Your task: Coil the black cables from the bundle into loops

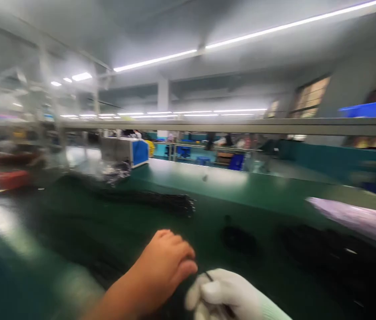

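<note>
Left hand [164, 266] bare, fingers curled together over dark wires. Right hand [223, 295], gloved, pinched thin black wire [209, 277]. Wire bundle [161, 200] lay on green table [257, 186], apparently unprocessed; progress unclear, picture blurred.

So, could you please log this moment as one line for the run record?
left hand: bare, beside right | right hand: white glove, pinching thin dark piece | green bench: black wire bundle | image: blurred
</note>
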`<state>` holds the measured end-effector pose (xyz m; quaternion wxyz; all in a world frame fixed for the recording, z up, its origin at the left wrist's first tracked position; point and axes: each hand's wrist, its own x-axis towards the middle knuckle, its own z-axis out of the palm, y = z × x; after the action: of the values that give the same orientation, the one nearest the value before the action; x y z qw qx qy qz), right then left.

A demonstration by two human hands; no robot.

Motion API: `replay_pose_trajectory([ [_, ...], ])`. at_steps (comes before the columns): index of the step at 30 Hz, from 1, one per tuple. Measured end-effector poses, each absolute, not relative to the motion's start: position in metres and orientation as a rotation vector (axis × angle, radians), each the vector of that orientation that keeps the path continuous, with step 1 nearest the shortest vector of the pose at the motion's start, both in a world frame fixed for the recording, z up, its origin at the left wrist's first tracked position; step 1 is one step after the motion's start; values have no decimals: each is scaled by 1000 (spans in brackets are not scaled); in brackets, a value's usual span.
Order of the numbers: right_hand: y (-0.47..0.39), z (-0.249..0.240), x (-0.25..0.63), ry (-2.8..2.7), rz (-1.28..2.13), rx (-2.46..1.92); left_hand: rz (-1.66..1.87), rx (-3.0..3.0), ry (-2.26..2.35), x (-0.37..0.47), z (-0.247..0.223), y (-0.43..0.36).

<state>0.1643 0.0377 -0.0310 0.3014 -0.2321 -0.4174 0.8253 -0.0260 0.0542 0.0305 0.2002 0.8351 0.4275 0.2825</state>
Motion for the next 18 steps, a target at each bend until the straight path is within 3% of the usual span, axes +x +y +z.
replay_pose_trajectory([
  [3,37,-55,166,-982,2290,-395,592,2358,1102,-2,21,48],
  [12,30,-65,183,-1050,2298,-238,710,2334,799,24,10,68],
  [18,33,-16,222,-730,2093,85,725,2594,1346,8,-46,79],
])
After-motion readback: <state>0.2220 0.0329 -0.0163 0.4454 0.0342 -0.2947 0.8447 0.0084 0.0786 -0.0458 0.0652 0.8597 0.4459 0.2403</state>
